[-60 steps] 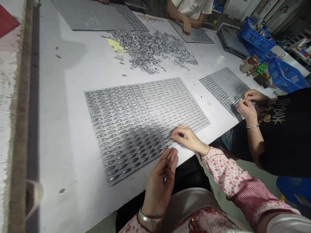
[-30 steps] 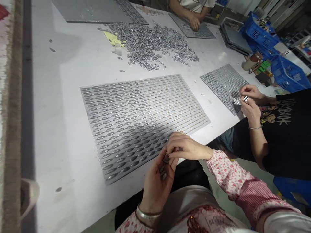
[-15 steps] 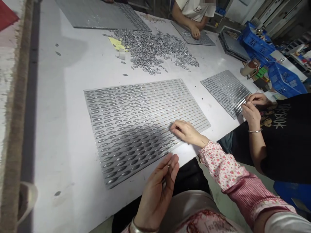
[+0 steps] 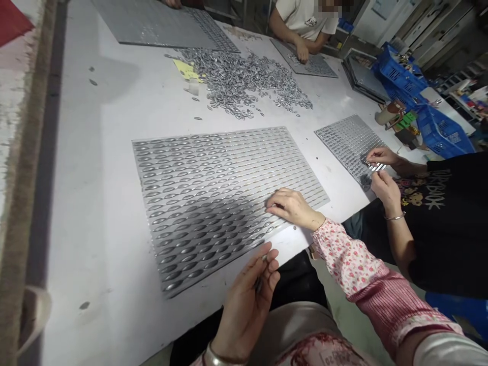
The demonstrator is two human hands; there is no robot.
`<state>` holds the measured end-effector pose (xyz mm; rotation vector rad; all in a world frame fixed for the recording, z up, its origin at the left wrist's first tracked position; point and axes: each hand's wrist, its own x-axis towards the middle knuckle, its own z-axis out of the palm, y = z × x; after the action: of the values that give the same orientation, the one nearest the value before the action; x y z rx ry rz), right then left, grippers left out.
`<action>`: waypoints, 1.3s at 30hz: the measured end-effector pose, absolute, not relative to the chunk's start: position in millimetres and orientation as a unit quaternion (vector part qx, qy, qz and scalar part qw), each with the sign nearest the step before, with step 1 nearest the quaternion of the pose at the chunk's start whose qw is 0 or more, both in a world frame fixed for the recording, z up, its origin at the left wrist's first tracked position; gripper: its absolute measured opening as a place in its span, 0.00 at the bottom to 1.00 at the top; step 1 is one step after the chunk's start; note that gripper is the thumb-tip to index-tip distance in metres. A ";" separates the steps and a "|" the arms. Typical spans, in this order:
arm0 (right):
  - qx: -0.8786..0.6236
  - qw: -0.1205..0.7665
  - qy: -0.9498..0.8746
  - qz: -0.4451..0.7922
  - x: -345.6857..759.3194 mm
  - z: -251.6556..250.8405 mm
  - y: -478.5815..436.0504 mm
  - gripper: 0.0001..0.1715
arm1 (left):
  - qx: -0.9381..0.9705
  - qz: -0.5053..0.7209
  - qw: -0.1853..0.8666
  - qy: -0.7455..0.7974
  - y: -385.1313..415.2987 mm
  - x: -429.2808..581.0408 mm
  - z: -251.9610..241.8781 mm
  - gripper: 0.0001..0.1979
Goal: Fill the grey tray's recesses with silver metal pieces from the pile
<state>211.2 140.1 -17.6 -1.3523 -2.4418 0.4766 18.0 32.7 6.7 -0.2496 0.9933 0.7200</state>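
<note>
A large grey metal tray (image 4: 213, 173) with rows of almond-shaped slots lies on the white table (image 4: 110, 107); many slots hold small silver oval pieces. My right hand (image 4: 292, 207) rests on the tray's near right edge, fingers curled and pressing down on a slot. My left hand (image 4: 247, 300) hovers at the table's near edge, fingers cupped round several small silver pieces (image 4: 259, 282).
A heap of loose silver pieces (image 4: 244, 81) lies further back, beside a yellow note (image 4: 185, 68). A person in black at the right works on a smaller tray (image 4: 346, 140). Another person sits at the far side. Blue crates (image 4: 415, 86) stand at the right.
One second ago my right hand met the left to take a piece; since then it has moved back to the tray's near right edge. The left hand stayed low.
</note>
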 end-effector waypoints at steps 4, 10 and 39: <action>-0.474 0.148 -0.847 0.193 211.1 -15.0 140.9 0.10 | -0.121 0.342 0.807 0.465 32.0 19.3 6.6 0.08; -0.490 0.120 -0.844 0.182 211.4 -16.5 139.7 0.08 | -0.139 0.326 0.806 0.475 32.1 23.6 -1.5 0.07; -0.456 0.096 -0.852 0.238 210.6 -13.9 146.5 0.05 | -0.131 0.337 0.810 0.462 28.7 24.7 -7.1 0.07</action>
<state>210.6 146.5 -13.9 -1.3527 -2.5246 0.7050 24.7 28.7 -7.1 -0.2799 0.9867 0.7201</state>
